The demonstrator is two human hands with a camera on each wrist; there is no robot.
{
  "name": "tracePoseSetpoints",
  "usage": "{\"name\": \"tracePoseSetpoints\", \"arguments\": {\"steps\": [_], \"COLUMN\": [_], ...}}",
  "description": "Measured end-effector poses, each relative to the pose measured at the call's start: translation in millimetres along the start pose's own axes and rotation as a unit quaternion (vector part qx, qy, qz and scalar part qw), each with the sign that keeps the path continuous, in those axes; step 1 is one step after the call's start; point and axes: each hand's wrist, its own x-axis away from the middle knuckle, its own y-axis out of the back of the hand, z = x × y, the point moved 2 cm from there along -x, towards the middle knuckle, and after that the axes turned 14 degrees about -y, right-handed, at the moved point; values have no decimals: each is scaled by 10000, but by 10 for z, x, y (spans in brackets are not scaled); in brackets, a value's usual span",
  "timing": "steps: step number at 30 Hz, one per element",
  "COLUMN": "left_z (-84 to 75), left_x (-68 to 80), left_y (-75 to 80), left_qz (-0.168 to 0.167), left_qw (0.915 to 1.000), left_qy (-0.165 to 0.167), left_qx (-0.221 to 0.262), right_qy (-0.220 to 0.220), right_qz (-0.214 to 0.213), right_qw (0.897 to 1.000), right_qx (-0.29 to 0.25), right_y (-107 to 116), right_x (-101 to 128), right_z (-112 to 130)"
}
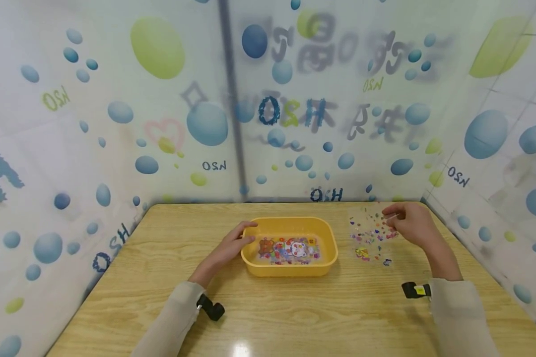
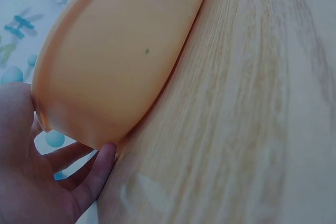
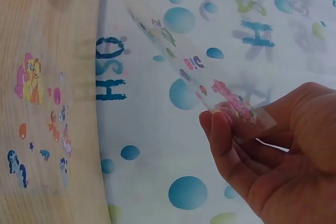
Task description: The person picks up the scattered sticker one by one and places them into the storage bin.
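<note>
A yellow plastic tray [image 1: 290,270] stands on the table. My left hand [image 1: 232,243] grips its left end, with the thumb at the rim; in the left wrist view the fingers [image 2: 100,174] bend around the outer wall. Inside the tray lie clear sticker sheets [image 1: 290,248] printed with a brown bear and a white cartoon animal. Over on the right, my right hand [image 1: 413,225] pinches the edge of a thin clear sticker sheet [image 3: 197,64] between thumb and fingertips, and that sheet is raised at a slant. Another clear sticker sheet [image 3: 42,114] with cartoon ponies lies flat on the tabletop.
The light wood table [image 1: 286,312] ends at the back against a white curtain [image 1: 286,148] patterned with blue and green drops. Similar walls enclose both sides. Small black cameras [image 1: 212,307] are strapped to the wrists.
</note>
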Motion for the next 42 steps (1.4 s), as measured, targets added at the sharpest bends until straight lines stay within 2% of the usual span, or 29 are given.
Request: {"name": "tracePoseSetpoints", "arguments": {"steps": [13,32,42], "left_z": [-14,-39,17], "left_x": [23,-12,-19], "left_y": [11,16,1], "left_qz": [-19,7,9], "left_qw": [10000,10000,10000], "left_qy": [64,-27,-1], "left_qx": [51,-57,-6], "right_qy": [110,316,493], "right_qz": [20,46,405], "right_qw": [9999,9994,9980], "right_qx": [-48,123,-37], "right_y": [-6,-28,-175], "right_x": [81,67,43], "right_z": [172,434,693]}}
